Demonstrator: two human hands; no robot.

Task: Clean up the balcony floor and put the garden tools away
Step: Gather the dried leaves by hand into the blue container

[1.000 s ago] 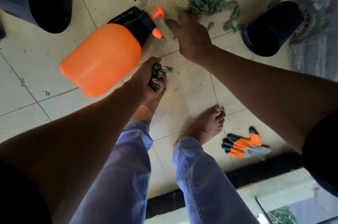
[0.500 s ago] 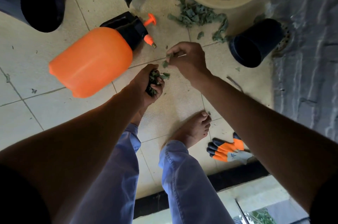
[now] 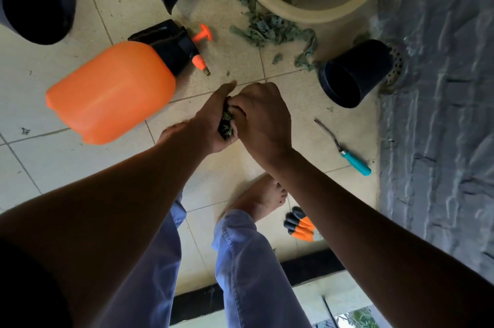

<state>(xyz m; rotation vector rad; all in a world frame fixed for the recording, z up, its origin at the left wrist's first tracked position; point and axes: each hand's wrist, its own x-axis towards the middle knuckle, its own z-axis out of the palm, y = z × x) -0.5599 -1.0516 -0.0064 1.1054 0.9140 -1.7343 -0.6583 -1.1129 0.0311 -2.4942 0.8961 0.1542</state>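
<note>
No text, label, brand, number or sign can be read anywhere in the picture.

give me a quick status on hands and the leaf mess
Left hand grips a wad of leaves; right hand pinches at it. Leaf pile remains by the basin. Orange sprayer lies alongside.

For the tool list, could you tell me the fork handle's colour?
Teal, on the fork in the head view.
</note>
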